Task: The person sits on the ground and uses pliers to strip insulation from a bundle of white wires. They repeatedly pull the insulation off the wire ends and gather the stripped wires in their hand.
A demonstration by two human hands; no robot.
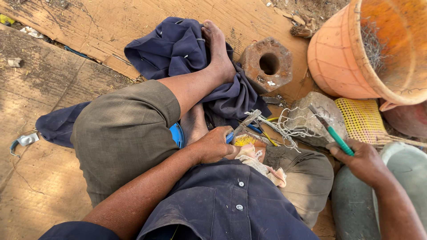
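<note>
Your left hand (pixel 216 144) is closed around a blue-handled metal tool (pixel 242 124), gripping it just above a small yellow-patterned woven piece (pixel 245 140) that rests on your lap beside a scrap of pale cloth (pixel 262 166). Your right hand (pixel 362 162) is clamped on a green-handled tool (pixel 333 132), its dark tip angled up towards a grey rough stone (pixel 318 118). Loose pale frayed threads (pixel 284 126) lie between the two tools, touching the stone. Behind the stone sits a yellow woven mat (pixel 360 118), and beyond that a large orange plastic tub (pixel 369 49) tilted on its side. A rusty hexagonal metal nut (pixel 267 64) rests on the cardboard sheet (pixel 111 26) near your bare foot (pixel 218 49), which lies on a crumpled navy cloth (pixel 173 49).
</note>
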